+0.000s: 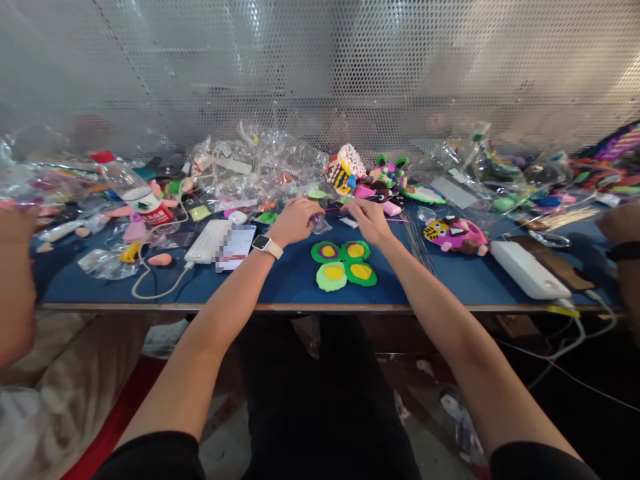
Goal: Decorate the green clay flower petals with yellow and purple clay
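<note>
One four-lobed clay piece point(341, 268), flat on the blue table point(280, 288). Left hand point(294, 221) beyond its left side, right hand point(369, 219) beyond its right; both curled, grip can't be told. Likely best: hands kept high, clear of its soft-looking lobes point(361, 273).

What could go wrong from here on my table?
Pulled back, your left hand or right hand might shift the green and yellow piece, which lies nearer you. The white cable at left loops near the edge of the blue table; an arm could snag it and tug the attached white power bank.
</note>
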Demonstrator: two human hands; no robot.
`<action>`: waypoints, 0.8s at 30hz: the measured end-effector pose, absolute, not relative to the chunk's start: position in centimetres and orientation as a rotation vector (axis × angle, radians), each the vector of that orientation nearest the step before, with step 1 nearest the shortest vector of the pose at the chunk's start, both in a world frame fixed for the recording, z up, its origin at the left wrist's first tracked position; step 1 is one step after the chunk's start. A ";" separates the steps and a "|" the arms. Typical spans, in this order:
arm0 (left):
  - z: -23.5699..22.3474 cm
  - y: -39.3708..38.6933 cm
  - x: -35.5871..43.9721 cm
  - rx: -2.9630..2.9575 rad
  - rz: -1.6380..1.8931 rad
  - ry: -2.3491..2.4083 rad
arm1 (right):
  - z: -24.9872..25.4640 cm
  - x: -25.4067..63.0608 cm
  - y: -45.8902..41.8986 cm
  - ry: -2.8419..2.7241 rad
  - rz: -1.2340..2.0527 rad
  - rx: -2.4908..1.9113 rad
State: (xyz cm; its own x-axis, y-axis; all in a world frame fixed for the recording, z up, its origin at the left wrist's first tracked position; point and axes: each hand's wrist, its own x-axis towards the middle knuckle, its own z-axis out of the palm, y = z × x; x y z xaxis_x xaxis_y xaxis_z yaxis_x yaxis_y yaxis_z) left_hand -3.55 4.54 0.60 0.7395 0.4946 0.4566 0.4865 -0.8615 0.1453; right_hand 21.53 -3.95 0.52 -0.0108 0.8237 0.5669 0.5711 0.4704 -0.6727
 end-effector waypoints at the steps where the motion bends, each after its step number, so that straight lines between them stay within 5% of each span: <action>1: 0.5 4.6 -3.6 2.931 0.732 0.810 | 0.5 21.5 -3.9 -1.688 0.347 -1.208; 17: 0.6 1.5 -0.1 2.925 0.951 0.698 | -1.2 19.8 -2.8 -1.599 0.849 -1.028; 24: 0.8 1.7 -0.7 2.816 1.059 0.701 | -0.6 20.2 -2.9 -1.532 0.804 -0.992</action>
State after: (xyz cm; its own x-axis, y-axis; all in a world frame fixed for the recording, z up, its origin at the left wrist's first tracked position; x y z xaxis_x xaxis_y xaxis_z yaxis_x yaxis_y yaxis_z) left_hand -0.71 1.72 0.83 0.6622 0.4314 0.6127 0.3956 -0.8957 0.2031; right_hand 20.25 -2.93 -0.56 -0.0619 0.9064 0.4178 0.1716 0.4220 -0.8902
